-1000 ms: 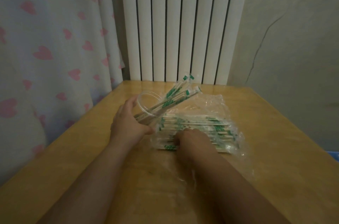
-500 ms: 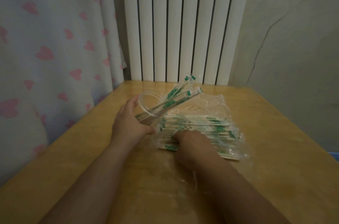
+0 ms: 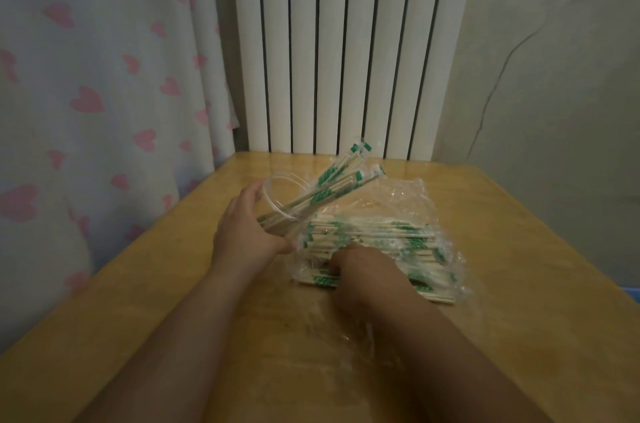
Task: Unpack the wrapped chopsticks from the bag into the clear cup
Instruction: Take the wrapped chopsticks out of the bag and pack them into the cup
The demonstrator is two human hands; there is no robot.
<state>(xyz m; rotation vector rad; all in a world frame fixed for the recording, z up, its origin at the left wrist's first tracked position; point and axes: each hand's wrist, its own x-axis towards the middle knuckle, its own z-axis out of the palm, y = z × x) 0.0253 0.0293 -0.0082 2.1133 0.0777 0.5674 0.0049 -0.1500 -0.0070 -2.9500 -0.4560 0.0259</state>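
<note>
A clear cup [image 3: 282, 195] is tilted to the right on the wooden table [image 3: 519, 318], and my left hand [image 3: 247, 230] grips it around its side. Several wrapped chopsticks [image 3: 341, 176] with green print stick out of its mouth toward the back right. To the right lies a clear plastic bag [image 3: 408, 195] holding a flat pile of wrapped chopsticks [image 3: 384, 239]. My right hand [image 3: 363, 270] reaches into the bag's near end, fingers curled on the pile; whether it pinches a chopstick is hidden.
A white radiator [image 3: 339, 48] stands behind the table's far edge. A curtain with pink hearts [image 3: 97, 83] hangs along the left side. A plain wall [image 3: 547, 83] is at the right. A blue object [image 3: 632, 299] peeks past the table's right edge.
My right hand has shifted slightly within the bag's near end and the bag has moved a little. My left hand keeps holding the tilted cup.
</note>
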